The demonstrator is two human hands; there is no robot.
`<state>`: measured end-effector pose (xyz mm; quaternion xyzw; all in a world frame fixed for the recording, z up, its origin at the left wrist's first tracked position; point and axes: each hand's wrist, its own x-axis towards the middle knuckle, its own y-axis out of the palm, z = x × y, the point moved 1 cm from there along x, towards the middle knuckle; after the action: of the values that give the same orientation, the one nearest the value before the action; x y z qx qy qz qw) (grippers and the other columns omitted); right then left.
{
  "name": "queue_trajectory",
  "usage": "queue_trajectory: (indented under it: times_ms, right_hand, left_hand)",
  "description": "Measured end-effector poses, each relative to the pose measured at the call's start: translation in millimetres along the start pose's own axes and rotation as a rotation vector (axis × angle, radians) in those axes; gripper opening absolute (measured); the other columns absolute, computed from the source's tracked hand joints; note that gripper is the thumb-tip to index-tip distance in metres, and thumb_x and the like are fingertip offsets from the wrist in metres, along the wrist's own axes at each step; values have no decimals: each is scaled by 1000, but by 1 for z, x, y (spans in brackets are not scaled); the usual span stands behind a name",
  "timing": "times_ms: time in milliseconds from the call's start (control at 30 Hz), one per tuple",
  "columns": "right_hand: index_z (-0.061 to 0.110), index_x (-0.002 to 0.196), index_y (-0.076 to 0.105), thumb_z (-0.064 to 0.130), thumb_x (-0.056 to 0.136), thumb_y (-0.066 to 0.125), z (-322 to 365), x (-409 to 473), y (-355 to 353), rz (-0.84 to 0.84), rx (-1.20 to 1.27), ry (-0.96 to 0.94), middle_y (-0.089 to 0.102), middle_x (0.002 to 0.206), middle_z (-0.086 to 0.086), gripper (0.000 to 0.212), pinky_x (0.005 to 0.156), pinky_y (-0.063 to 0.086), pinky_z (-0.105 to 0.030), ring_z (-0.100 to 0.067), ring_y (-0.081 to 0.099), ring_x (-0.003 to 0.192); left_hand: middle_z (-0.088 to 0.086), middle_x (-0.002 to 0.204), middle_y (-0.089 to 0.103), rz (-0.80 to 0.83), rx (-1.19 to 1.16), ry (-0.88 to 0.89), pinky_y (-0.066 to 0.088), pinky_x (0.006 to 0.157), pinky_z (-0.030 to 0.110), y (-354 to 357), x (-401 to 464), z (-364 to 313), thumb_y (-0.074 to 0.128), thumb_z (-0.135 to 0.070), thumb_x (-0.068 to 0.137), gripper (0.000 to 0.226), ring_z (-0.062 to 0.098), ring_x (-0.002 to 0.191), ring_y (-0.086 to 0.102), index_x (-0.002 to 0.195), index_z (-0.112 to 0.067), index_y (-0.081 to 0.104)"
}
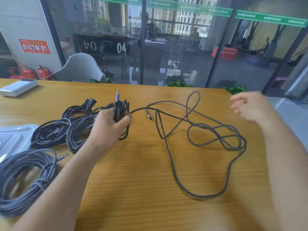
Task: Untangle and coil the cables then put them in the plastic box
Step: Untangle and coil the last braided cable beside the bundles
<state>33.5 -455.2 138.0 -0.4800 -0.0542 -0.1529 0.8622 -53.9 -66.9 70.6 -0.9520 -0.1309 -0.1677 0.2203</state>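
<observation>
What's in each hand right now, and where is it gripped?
The left hand grips the braided cable by its gathered loops near the USB plug. The right hand holds nothing.

A wooden table (136, 172) fills the foreground, with a white power bank (17, 87) lying near its far left corner. Behind it stand a pale chair (80, 67) and a glass wall (166, 39) — two red fire extinguishers (35, 72) sit at left, green plants (178, 82) along the base.
</observation>
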Motion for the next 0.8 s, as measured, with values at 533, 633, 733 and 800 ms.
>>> queue_trajectory:
  times_ms: [533, 633, 733, 800]
  right_hand:
    - [23, 94, 70, 36, 109, 51, 130, -85, 124, 390, 166, -890, 61, 86, 15, 27, 76, 42, -24, -5, 55, 84]
    - [23, 76, 69, 41, 108, 51, 119, -80, 131, 564, 176, -820, 62, 75, 10, 40, 64, 36, -16, -4, 53, 66]
    - [23, 69, 63, 66, 100, 48, 104, -69, 142, 680, -1, -758, 57, 62, -1, 55, 59, 35, -24, -14, 45, 54]
    - [21, 66, 61, 82, 89, 49, 91, -57, 147, 717, -132, -642, 49, 55, 4, 66, 59, 37, -30, -14, 43, 52]
  left_hand:
    - [2, 62, 29, 103, -408, -85, 23, 49, 28, -3, 0, 6, 70, -35, 99, 26, 17, 53, 24, 84, -16, 61]
    - [-3, 58, 21, 116, -620, -136, 13, 49, 30, -11, 3, 3, 57, -55, 98, 44, 16, 51, 15, 90, -11, 62]
    - [-6, 56, 15, 198, -791, -193, 9, 48, 30, -16, 4, -1, 46, -58, 98, 49, 12, 47, 11, 83, -15, 64]
    - [-8, 54, 17, 271, -834, -239, 13, 43, 24, -19, 4, -4, 44, -55, 98, 46, 9, 45, 13, 78, -17, 60]
